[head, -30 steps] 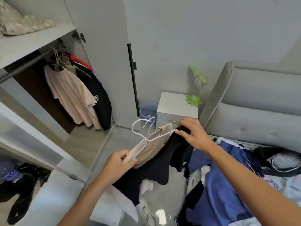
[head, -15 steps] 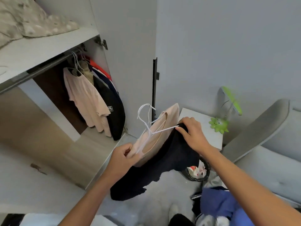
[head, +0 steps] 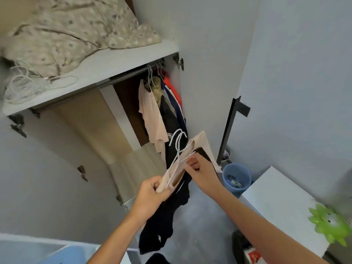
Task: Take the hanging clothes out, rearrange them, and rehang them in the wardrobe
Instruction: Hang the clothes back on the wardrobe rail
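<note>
Two white wire hangers (head: 178, 149) with clothes on them are held up in front of the open wardrobe (head: 133, 58), low and just to the right of the clothes already hung there. A beige top (head: 200, 143) sits on the hangers, and a dark garment (head: 163, 221) hangs down from them toward the floor. The low end of the bundle is gripped by the left hand (head: 152, 193), with the fingers curled round the beige cloth and the wire. The wire near the dark cloth is pinched by the right hand (head: 202, 172).

The clothes look soft, light and floppy, so they can slide off if the hangers are tipped. The wire is thin and can bend. The best place to hold is thought to be the neck just under the hooks, so the hooks can be put over the rail (head: 129, 76).

At the right end of the rail a pink shirt (head: 152, 115), a dark jacket and red and blue clothes are hung close together. On the shelf above, a flowered quilt (head: 72, 33) and some spare white hangers (head: 28, 84) are kept. A blue bin (head: 237, 178) stands on the floor by the wall, and small bits of rubbish can be seen in it. A white bedside cabinet (head: 282, 204) stands beside the bin, with a green toy (head: 331, 225) on it
</note>
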The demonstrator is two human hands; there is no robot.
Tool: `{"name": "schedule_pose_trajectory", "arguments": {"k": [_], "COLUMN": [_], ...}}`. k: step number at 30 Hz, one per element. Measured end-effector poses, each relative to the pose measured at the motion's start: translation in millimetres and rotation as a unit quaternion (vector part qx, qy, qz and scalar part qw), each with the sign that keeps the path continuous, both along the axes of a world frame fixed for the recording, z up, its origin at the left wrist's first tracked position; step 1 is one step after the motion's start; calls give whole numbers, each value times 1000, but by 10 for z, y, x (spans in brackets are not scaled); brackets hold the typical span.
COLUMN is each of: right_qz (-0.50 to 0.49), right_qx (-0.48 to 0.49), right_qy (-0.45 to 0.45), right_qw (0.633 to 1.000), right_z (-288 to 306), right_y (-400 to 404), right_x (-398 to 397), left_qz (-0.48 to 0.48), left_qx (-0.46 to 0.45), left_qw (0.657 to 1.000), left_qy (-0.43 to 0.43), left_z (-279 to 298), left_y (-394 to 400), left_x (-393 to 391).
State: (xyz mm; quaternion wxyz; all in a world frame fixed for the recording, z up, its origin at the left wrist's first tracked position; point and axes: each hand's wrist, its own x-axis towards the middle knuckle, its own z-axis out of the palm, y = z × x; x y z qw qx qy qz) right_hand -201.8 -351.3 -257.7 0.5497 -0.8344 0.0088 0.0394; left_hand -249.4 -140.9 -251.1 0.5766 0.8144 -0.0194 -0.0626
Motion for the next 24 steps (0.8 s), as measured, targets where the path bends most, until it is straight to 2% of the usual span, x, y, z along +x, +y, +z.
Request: {"name": "schedule_pose_trajectory", "arguments": {"k": [4, 7, 17, 20, 24], "right_qz": [75, 92, 76, 60, 45], "right_qx": [164, 215, 163, 158, 119], "right_qy": [118, 167, 224, 221, 210], "right_qw": [977, 958, 958, 960, 969], "right_z": [52, 61, -70, -84, -110], "right_y": [411, 594, 1078, 1203, 1372], "right_x": [142, 275, 815, 1058, 1347], "left_qz": [63, 98, 164, 177, 190], "left_qx": [-4, -17, -44, -73, -60], "left_qw": [998, 995, 985, 981, 980], "left_qy": [22, 30, 42, 39, 18], "left_z": [-38, -72, -377, -381, -398], "left_y": [5, 108, 445, 604, 883], "left_x": [47, 89, 399, 580, 800]}}
